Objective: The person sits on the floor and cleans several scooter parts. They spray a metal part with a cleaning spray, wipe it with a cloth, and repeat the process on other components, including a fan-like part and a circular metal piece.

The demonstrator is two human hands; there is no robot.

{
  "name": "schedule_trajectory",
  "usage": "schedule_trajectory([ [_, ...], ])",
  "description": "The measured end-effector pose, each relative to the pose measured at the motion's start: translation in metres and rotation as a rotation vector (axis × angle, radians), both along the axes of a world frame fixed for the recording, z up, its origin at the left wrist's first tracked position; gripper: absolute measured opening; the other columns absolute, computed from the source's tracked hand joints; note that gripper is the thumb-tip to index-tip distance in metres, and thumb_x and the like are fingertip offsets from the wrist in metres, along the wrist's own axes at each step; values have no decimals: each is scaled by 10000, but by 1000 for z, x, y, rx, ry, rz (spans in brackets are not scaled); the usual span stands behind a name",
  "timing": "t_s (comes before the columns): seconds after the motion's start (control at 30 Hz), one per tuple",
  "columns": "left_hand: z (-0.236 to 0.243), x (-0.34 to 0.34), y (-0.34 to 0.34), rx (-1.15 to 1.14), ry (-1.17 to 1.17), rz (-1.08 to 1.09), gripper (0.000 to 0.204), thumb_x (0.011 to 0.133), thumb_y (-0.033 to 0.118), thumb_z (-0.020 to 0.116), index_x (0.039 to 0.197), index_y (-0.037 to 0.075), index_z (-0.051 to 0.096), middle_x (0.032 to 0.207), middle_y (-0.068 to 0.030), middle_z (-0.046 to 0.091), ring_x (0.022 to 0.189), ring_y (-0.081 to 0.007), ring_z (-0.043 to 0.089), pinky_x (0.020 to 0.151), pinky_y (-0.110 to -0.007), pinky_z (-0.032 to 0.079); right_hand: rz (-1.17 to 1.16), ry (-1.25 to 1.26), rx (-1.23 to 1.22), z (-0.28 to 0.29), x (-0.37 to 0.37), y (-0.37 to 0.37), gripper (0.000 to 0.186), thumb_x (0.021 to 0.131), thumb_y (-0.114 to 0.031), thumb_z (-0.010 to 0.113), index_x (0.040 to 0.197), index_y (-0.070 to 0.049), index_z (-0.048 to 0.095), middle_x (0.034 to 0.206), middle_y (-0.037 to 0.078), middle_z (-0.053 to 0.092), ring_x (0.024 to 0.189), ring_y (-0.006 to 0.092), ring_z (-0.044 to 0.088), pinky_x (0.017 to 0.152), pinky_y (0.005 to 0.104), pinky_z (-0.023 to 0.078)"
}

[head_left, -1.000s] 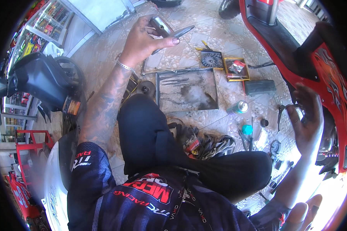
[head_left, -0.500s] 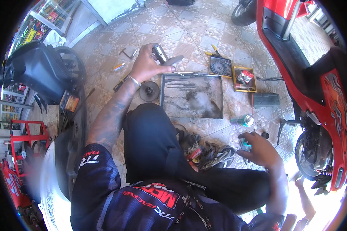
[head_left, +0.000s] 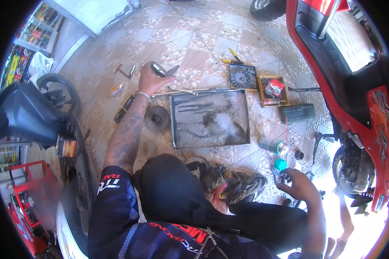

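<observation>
The left hand (head_left: 149, 82) was stretched forward over the floor (head_left: 203, 47), beyond the far left corner of the tray (head_left: 194, 126), and gripped a metal part (head_left: 158, 69) between thumb and fingers; the part's short barrel and thin, flat flange stuck out past the hand. The right hand (head_left: 302, 185) was low on the right, near the teal cap (head_left: 280, 164), its thumb and forefinger curved toward each other beside a slim tool (head_left: 275, 175); whether they held that tool, I could not tell. The tray lay on the floor in front of the knees, its bottom streaked dark, with a pale patch toward the right. A round plate (head_left: 157, 118) lay just left of it, and a wrench (head_left: 183, 90) lay along its far edge. Near its far right corner, a finned disc (head_left: 243, 78) sat in a black box (head_left: 231, 80), with yellow-handled pliers (head_left: 231, 56) just past it. Right of that stood a yellow box (head_left: 259, 88) with a red packet (head_left: 274, 88) inside, and nearer lay a dark green case (head_left: 298, 113). A spray can (head_left: 273, 146) lay between the case and the teal cap. Crumpled cloth (head_left: 248, 183) lay by the legs, and a red motorcycle (head_left: 381, 142) stood on the right.
</observation>
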State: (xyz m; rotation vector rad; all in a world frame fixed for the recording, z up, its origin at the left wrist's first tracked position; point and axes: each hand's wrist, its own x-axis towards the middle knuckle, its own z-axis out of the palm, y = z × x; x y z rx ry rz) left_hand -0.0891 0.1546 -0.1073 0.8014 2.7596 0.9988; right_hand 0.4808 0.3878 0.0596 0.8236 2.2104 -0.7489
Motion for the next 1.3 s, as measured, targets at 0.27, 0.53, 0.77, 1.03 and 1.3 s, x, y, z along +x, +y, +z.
schedule_trajectory([
  [0.27, -73, -48, 36, -207, 95, 90, 1109, 573, 533, 969, 1394, -54, 509, 1373, -248, 558, 1307, -374, 544, 1107, -439, 471, -199, -113, -48, -14, 8, 20, 597, 893, -400, 803, 1359, -61, 644, 1166, 176, 727, 1074, 322, 709, 953, 441, 556],
  [0.53, -146, -74, 44, -162, 151, 29, 1068, 557, 487, 1008, 1341, -80, 556, 1289, -270, 630, 1210, -410, 613, 1049, -477, 491, -270, -168, -39, -23, 37, 39, 690, 945, -492, 735, 1480, -95, 551, 1246, 198, 712, 1170, 362, 679, 1020, 465, 522],
  [0.77, -156, -47, 56, -388, 307, 12, 1110, 638, 436, 966, 1500, 3, 417, 1430, -243, 512, 1300, -441, 552, 1096, -520, 496, -420, -144, -134, -35, 81, 43, 757, 930, -599, 705, 1479, -103, 543, 1231, 191, 695, 1170, 351, 663, 1001, 459, 504],
  [1.03, -175, -36, 62, -479, 440, 80, 977, 736, 363, 890, 1515, 18, 412, 1414, -238, 548, 1273, -417, 593, 1074, -510, 510, -554, -78, -154, -20, 111, 34, 690, 932, -590, 721, 1382, -76, 622, 1197, 158, 700, 1105, 297, 665, 954, 431, 509],
  [1.3, -201, -58, 58, -513, 390, 72, 999, 761, 381, 864, 1549, 2, 381, 1412, -256, 560, 1305, -442, 545, 1103, -511, 476, -892, 26, 58, -22, 173, 21, 577, 967, -512, 725, 1403, -150, 612, 1144, 138, 733, 1070, 254, 692, 953, 416, 529],
])
